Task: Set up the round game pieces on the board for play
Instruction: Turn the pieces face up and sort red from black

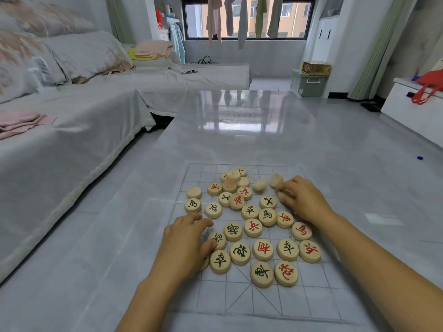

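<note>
Several round wooden game pieces (253, 227) with red or green characters lie scattered in a loose heap on a clear plastic board (263, 298) printed with grid lines. A few at the far end are stacked (233, 176). My left hand (184, 243) lies palm down at the heap's left edge, its fingers spread flat over a piece (217, 239). My right hand (302, 200) is at the far right of the heap, fingers blurred and touching a pale piece (276, 180); whether it holds that piece is unclear. Another blurred piece (260, 185) sits beside it.
The board rests on a glossy grey table (239, 130). A covered sofa (72, 130) runs along the left, with folded pink cloth (21, 122). A white cabinet with a red bag (429, 87) stands right. A small blue object (419, 158) lies on the floor.
</note>
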